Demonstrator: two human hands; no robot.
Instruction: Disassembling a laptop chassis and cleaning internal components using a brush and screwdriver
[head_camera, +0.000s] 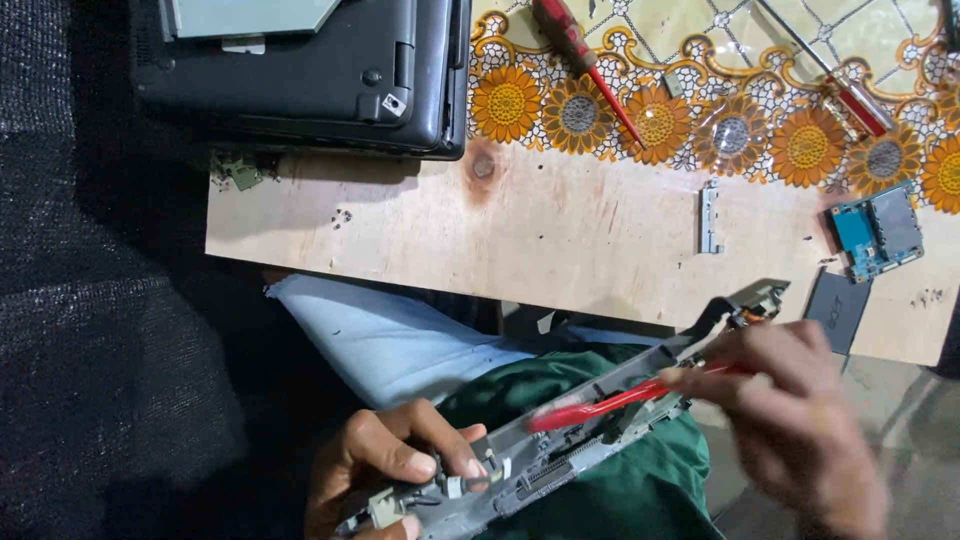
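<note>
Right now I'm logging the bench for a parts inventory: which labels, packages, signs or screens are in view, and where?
No packages, signs or lit screens show.
White sticker: small, squarish, on the black laptop base at the top left.
Pale tag: small strip on the same base, below its grey panel.
Dark square plate: right edge of the wooden board, with a faint mark.

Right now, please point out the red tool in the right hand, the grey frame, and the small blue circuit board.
red tool (590, 407), head view, blurred shaft.
grey frame (560, 455), head view, middle.
blue circuit board (878, 232), head view, centre.
</note>
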